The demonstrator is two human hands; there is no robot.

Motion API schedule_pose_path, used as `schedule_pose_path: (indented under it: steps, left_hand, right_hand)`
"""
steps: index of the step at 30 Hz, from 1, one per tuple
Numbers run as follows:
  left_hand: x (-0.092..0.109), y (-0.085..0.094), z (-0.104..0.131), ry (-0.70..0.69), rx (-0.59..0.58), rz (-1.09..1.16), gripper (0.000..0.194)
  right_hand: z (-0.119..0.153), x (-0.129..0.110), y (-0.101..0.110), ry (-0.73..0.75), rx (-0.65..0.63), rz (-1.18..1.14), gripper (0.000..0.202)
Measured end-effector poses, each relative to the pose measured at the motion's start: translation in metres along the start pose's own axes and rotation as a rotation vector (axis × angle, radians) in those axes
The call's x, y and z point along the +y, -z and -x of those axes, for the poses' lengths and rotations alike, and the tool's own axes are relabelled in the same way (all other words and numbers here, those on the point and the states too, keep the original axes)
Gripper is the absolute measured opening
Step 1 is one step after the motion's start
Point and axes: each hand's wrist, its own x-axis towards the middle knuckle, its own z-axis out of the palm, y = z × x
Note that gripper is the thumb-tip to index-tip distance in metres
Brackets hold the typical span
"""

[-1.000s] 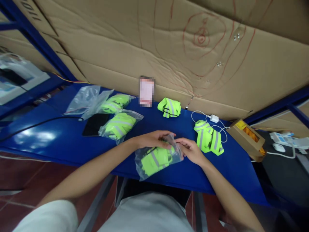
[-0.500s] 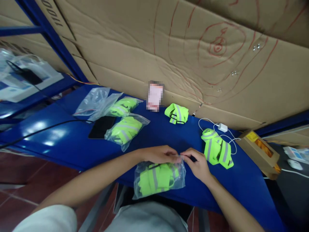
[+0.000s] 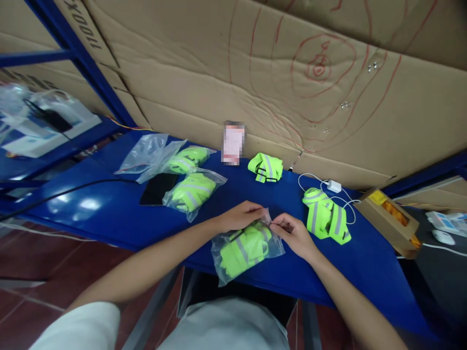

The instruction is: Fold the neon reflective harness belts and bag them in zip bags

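Observation:
A clear zip bag lies at the table's front edge, tilted, with a folded yellow-green reflective strap inside. My left hand is closed on the bag's top edge, its fingertips near the corner. Just to the right, my right hand pinches the same edge between thumb and finger. Beyond my hands, another reflective strap sits folded without a bag, and a looser reflective strap lies to the right. Two bagged straps, one nearer and one farther, rest at the left.
Flat plastic bags and a dark phone-like slab lie left on the blue table. A white charger with its cable and a cardboard box stand right. A cardboard wall closes off the back.
Both hands and the bag have moved slightly up and away from me. The bag has tilted, its right side higher, and my fingers have shifted along its top edge.

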Motion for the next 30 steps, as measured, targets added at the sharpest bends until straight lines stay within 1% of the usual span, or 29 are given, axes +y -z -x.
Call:
schedule_pose_path:
  steps: [5, 7, 10, 13, 17, 19, 26, 28, 30]
  left_hand:
    - [0.003, -0.005, 0.003, -0.125, 0.139, -0.278, 0.042]
    - [0.006, -0.009, 0.005, -0.143, 0.178, -0.33, 0.04]
    - [0.011, -0.012, 0.009, -0.175, 0.205, -0.353, 0.037]
    - [0.014, -0.011, 0.01, -0.196, 0.199, -0.34, 0.036]
    - [0.013, -0.009, 0.009, -0.166, 0.179, -0.242, 0.025]
    - [0.013, -0.009, 0.008, -0.148, 0.17, -0.218, 0.022]
    - [0.012, -0.01, 0.008, -0.177, 0.155, -0.208, 0.024]
    - [0.01, -0.009, 0.006, -0.166, 0.142, -0.165, 0.025]
    - [0.007, -0.008, 0.004, -0.134, 0.105, -0.108, 0.028]
  right_hand:
    - [-0.001, 0.001, -0.001, -0.063, -0.017, -0.068, 0.041]
    - [-0.001, 0.001, -0.002, -0.083, -0.026, -0.075, 0.042]
    - [-0.001, -0.001, -0.003, -0.057, -0.039, -0.047, 0.039]
    - [0.0, -0.003, -0.004, -0.021, -0.015, -0.032, 0.037]
    - [0.001, -0.002, -0.005, -0.011, 0.0, -0.009, 0.035]
    - [0.001, 0.0, -0.005, -0.011, -0.005, -0.006, 0.036]
    - [0.0, 0.0, -0.005, -0.017, -0.028, -0.028, 0.034]
    - [0.0, 0.0, -0.006, -0.001, -0.018, 0.001, 0.032]
    - [0.001, 0.001, -0.007, 0.017, -0.004, 0.045, 0.03]
